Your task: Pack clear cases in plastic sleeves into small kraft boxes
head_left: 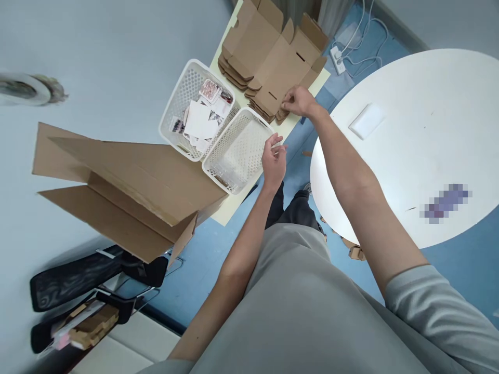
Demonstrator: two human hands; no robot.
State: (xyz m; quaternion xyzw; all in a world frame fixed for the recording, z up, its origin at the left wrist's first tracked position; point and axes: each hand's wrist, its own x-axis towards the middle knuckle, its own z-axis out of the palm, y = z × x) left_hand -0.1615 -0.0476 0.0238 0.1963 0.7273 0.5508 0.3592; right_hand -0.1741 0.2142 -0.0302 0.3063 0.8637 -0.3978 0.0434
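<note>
My right hand (298, 100) reaches out to the near edge of a stack of flat brown cardboard box blanks (268, 57) and pinches the corner of one. My left hand (273, 158) hovers beside the right rim of a white mesh basket (237, 153), its fingers curled around a small pale item that I cannot make out. A second white basket (183, 98) next to it holds cards and small packets. Both baskets and the stack rest on a pale yellow table (222, 210).
A large open brown carton (125, 187) stands at the left. A round white table (409, 140) with a white pad (366, 120) lies to the right. A power strip with cables (338, 58) sits on the blue floor. A black chair (89, 291) is at lower left.
</note>
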